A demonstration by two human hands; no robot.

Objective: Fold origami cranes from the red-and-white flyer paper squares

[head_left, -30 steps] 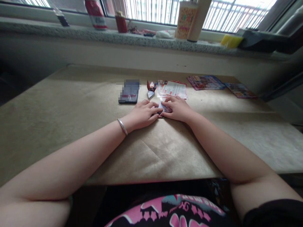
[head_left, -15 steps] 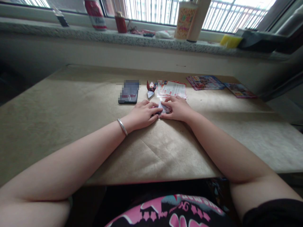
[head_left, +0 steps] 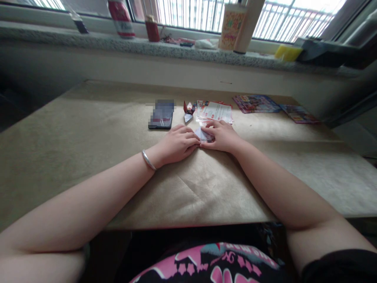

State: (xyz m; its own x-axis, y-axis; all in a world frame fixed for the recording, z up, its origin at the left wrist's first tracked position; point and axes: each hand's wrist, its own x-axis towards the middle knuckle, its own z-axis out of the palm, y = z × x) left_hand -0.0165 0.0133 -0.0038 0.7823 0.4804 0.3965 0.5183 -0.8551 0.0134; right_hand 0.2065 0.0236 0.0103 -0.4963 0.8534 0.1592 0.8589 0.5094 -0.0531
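Note:
A small folded piece of paper (head_left: 203,135), whitish with a printed patch, lies on the table between my hands. My left hand (head_left: 179,144), a silver bangle at its wrist, has its fingers close together on the paper's left and near edge. From the other side my right hand (head_left: 224,136) grips the paper, thumb at the near edge and fingers over the far part. Both hands cover much of it. Just beyond stands a folded paper figure (head_left: 189,114), red and white. Printed sheets (head_left: 219,111) lie behind my right hand, and a phone (head_left: 162,114) beyond my left.
Two lots of colourful printed cards, one stack (head_left: 256,103) and another (head_left: 299,114), lie at the table's far right. Along the stone windowsill (head_left: 176,49) stand a red can (head_left: 121,19), a red lighter-like object (head_left: 152,29), a patterned cup (head_left: 231,27) and a yellow item (head_left: 287,52).
My left fingers have drawn together and shifted slightly toward the near edge, so more of the paper's white face shows. My right hand stays almost in place.

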